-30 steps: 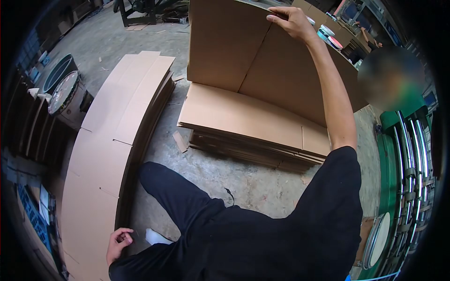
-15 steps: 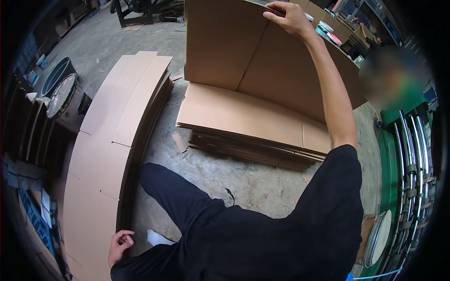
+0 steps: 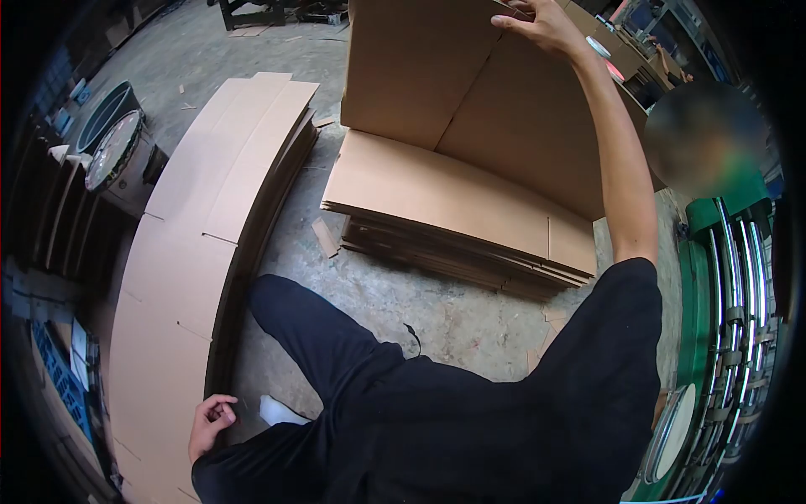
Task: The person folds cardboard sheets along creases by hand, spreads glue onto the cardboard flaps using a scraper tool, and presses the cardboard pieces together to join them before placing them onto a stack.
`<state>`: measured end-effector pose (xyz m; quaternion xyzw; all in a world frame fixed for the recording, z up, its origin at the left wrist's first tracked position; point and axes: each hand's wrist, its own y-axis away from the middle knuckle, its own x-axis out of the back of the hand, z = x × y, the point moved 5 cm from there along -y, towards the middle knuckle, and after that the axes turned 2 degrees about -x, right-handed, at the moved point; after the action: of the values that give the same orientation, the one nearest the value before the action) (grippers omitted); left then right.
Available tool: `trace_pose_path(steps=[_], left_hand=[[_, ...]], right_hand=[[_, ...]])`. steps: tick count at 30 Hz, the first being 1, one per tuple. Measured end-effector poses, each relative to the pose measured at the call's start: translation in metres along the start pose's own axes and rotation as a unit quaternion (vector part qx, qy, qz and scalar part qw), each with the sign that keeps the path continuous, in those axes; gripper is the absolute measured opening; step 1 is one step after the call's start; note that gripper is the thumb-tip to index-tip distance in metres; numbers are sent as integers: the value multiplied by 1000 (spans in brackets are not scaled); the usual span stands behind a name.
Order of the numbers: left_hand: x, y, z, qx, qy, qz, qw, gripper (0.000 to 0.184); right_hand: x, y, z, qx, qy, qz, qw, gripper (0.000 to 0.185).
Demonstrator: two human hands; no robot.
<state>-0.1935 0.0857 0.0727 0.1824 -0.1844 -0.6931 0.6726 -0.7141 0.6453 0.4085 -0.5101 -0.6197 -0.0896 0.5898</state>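
Observation:
My right hand (image 3: 541, 29) is raised at the top of the view, its thumb and fingers closed over the upper edge of a large brown cardboard sheet (image 3: 411, 76). That sheet stands upright, creased down its face, behind a low stack of flat cardboard (image 3: 453, 193). At the lower left my left hand (image 3: 211, 424) lies by my leg, fingers curled with nothing visible in them. Right beside it is the edge of a long stack of flat cardboard sheets (image 3: 172, 286), slotted and scored on top.
A lidded drum (image 3: 117, 160) and a dark tub (image 3: 109, 113) stand at the far left. To the right is a green machine frame with metal rollers (image 3: 730, 294), near a person in green (image 3: 714, 160). Cardboard scraps (image 3: 325, 238) lie on the concrete floor.
My right hand and the upright sheet have moved slightly up and right in the view. The stacks and floor also sit a little higher. My left hand stays curled by the long stack.

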Motion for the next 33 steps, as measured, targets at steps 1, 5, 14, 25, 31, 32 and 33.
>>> trace_pose_path(steps=[1, 5, 14, 25, 31, 32, 33], left_hand=[[-1, 1, 0, 4, 4, 4, 1000, 28], [0, 1, -2, 0, 7, 0, 1000, 28], [0, 2, -1, 0, -3, 4, 1000, 27], [0, 5, 2, -35, -8, 13, 999, 28], [-2, 11, 1, -31, -2, 18, 999, 29], [-2, 11, 0, -31, 16, 18, 999, 29], [-1, 11, 0, -31, 19, 18, 999, 29]], right_hand=[[-1, -3, 5, 0, -2, -1, 1000, 39], [-5, -8, 7, 19, -4, -35, 999, 40], [-9, -2, 1, 62, 112, 19, 992, 43], [7, -5, 8, 22, 195, -11, 981, 49], [2, 8, 9, 74, 252, 72, 962, 46], [-4, 12, 9, 76, 252, 71, 962, 46], [-9, 16, 12, 67, 252, 71, 963, 44]])
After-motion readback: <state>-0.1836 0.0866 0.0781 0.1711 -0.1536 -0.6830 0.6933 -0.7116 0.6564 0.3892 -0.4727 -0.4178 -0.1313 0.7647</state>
